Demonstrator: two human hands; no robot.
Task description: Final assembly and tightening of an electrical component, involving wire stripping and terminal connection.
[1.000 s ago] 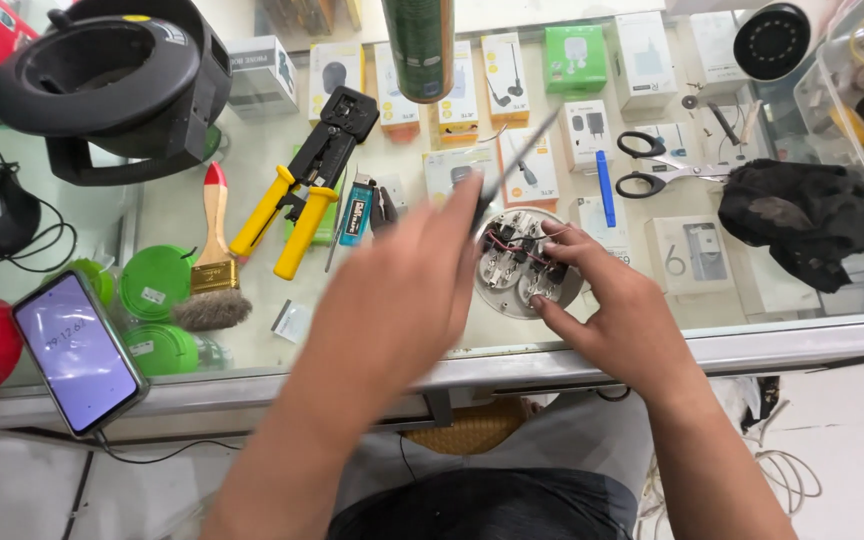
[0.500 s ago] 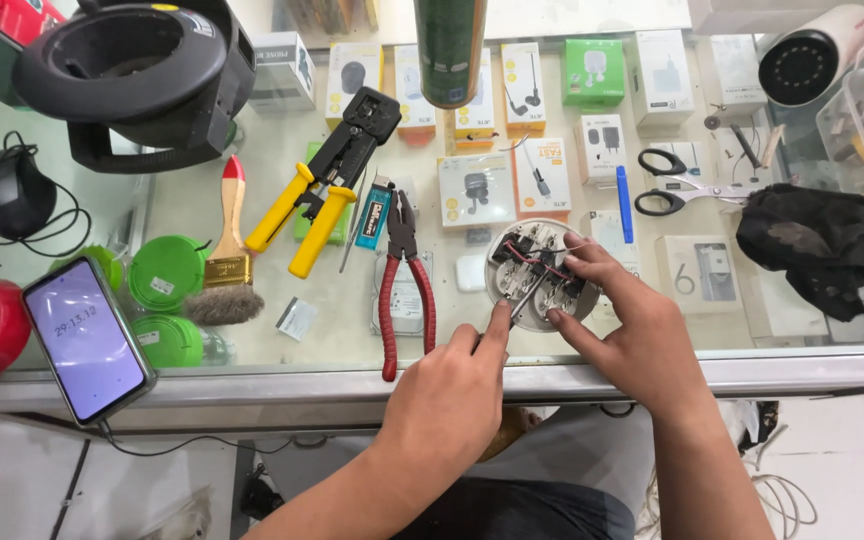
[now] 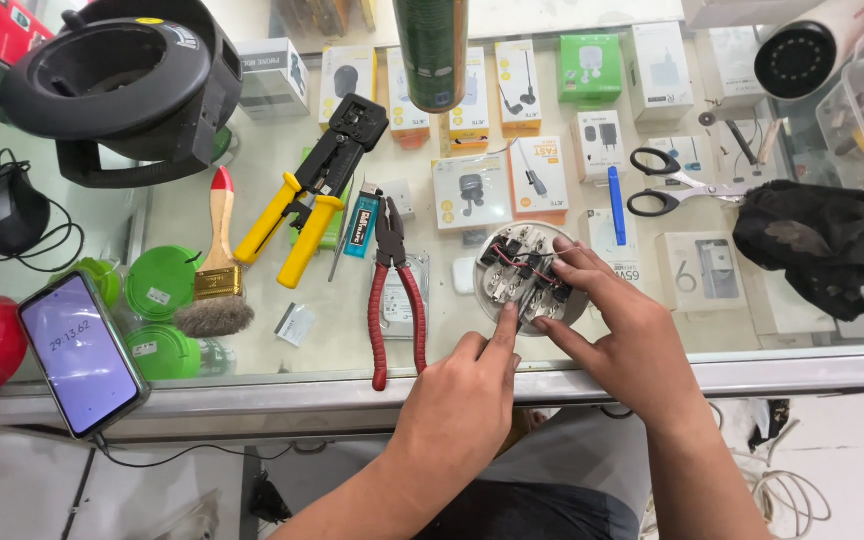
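Note:
A round white part (image 3: 508,262) with black connectors and red and black wires lies on the glass counter near its front edge. My left hand (image 3: 457,400) reaches up from below with its fingers curled and its index fingertip pressed on the part's lower edge. My right hand (image 3: 622,340) comes in from the right, with its fingers and thumb clasped on the part's right side and top. Red-handled pliers (image 3: 392,300) lie flat just left of the part, touched by neither hand.
A yellow-handled crimping tool (image 3: 317,190), a blue lighter (image 3: 362,220), a brush (image 3: 214,270) and a lit phone (image 3: 80,352) lie to the left. Scissors (image 3: 677,185), a blue pen (image 3: 616,205) and a black cloth (image 3: 812,245) lie to the right. Boxed accessories show under the glass.
My left hand came down from over the part, where it held a thin tool. The red pliers, hidden before, now lie in the open. The left index finger now rests on the part.

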